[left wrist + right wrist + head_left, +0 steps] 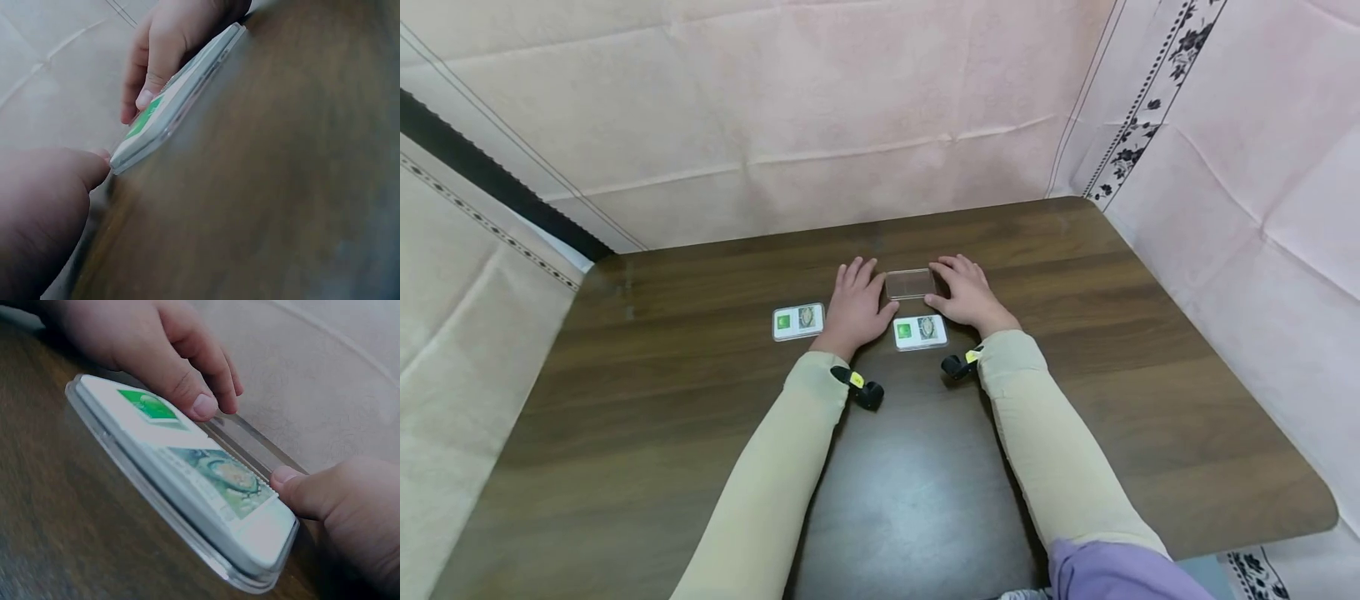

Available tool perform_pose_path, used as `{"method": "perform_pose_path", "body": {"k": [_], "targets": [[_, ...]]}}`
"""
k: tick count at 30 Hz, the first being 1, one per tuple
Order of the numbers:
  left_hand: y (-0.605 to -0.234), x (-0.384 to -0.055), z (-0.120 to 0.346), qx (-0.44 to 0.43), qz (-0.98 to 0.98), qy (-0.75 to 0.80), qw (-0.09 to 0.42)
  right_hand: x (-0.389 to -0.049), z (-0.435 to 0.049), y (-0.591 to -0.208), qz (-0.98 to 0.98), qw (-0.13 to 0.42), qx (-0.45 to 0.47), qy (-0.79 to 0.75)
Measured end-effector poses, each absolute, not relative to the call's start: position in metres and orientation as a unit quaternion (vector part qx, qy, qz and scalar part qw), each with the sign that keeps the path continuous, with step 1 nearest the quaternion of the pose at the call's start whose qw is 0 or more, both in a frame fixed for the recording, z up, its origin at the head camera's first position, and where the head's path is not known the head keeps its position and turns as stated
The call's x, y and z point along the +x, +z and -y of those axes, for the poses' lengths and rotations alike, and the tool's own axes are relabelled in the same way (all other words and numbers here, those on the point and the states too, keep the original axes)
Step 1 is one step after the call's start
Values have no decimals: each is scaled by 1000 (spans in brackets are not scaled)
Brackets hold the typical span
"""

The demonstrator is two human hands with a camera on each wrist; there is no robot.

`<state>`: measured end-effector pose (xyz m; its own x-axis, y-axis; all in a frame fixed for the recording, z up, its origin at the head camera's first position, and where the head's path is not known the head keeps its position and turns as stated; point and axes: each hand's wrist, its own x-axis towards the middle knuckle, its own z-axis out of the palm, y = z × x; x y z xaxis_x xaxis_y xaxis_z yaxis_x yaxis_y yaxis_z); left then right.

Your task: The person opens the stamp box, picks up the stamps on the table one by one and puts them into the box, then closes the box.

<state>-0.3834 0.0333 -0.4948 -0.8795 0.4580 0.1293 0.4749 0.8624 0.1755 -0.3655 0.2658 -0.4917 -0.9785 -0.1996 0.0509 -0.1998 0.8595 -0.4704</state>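
Note:
Between both hands a clear, flat rectangular plastic cover [910, 284] lies on the table, the wood showing through it. My left hand [853, 308] holds its left end, thumb at the near corner and index finger at the far one. My right hand [966, 293] grips the right end the same way. Just nearer to me lies a clear plastic display case [920, 332] with a white insert, a green square and a stamp-like picture. In the right wrist view both thumbs are close behind this case [187, 469], where the cover's edge [256, 437] shows.
A second, similar display case [798, 322] lies left of my left hand. The brown wooden table [700, 433] has rounded far corners. Pale cloth [850, 108] hangs behind it and along the sides. Each wrist carries a small black camera [870, 396].

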Motion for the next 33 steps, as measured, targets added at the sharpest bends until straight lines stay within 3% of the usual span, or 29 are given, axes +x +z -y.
{"method": "perform_pose_path", "body": {"k": [14, 33], "targets": [[-495, -386, -36, -223, 969, -107, 14, -367, -264, -490, 968, -6, 100, 230], [-494, -375, -28, -241, 957, -161, 22, -362, -278, -494, 943, -15, 173, 283]]}}
